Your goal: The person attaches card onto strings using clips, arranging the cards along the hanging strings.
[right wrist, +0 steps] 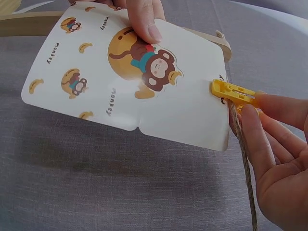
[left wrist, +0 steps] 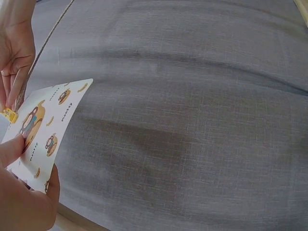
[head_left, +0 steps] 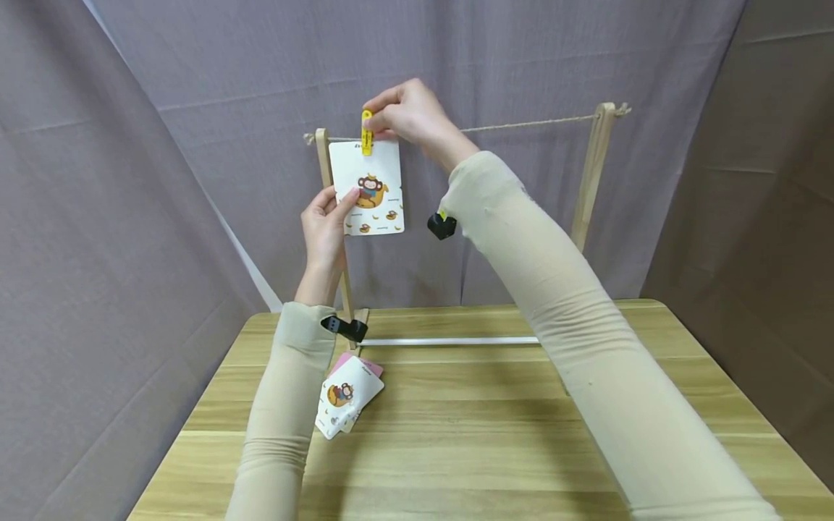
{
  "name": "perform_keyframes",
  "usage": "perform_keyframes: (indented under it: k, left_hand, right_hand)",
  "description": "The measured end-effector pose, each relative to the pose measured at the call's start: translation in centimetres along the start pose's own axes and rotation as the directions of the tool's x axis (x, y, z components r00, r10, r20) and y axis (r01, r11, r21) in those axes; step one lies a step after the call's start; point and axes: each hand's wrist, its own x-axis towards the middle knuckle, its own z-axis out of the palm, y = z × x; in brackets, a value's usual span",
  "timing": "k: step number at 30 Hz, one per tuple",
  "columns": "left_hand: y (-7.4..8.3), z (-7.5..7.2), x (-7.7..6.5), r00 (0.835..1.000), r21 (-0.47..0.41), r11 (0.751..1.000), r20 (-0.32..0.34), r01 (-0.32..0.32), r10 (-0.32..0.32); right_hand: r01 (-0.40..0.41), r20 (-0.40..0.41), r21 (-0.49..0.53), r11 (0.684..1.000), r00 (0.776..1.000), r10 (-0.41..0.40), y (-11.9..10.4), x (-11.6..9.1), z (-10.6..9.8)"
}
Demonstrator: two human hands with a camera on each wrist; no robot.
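Note:
A white card (head_left: 384,163) printed with a monkey and bananas stands upright against the rope (head_left: 528,123), near its left end. My left hand (head_left: 323,230) pinches the card at its left side, thumb on the printed front and fingers behind. At the card's top edge, my right hand (head_left: 417,116) pinches a yellow clothespin (head_left: 367,134) between thumb and fingers. In the right wrist view the clothespin (right wrist: 233,92) overlaps both the card's edge and the rope (right wrist: 246,168), its tip lying over the printed face.
The rope is strung between two wooden posts (head_left: 591,174), joined low down by a white bar (head_left: 449,341). On the wooden table (head_left: 456,449), several cards (head_left: 345,398), white and pink, lie in a loose pile by the left post. Grey cloth (head_left: 260,65) hangs behind.

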Motion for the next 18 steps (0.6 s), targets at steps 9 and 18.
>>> perform_keyframes:
  k: [9,18]
  left_hand:
    - [0.12,0.04,-0.14,1.000,0.006,1.000,0.009,0.001,-0.001]
    - [-0.20,-0.15,-0.28,1.000,0.012,1.000,0.028,0.008,-0.008]
  right_hand:
    - [0.004,0.003,-0.042,0.999,1.000,-0.004,-0.21,-0.14,-0.25]
    - [-0.019,0.026,-0.050,0.999,0.999,0.020,-0.06,-0.22,-0.45]
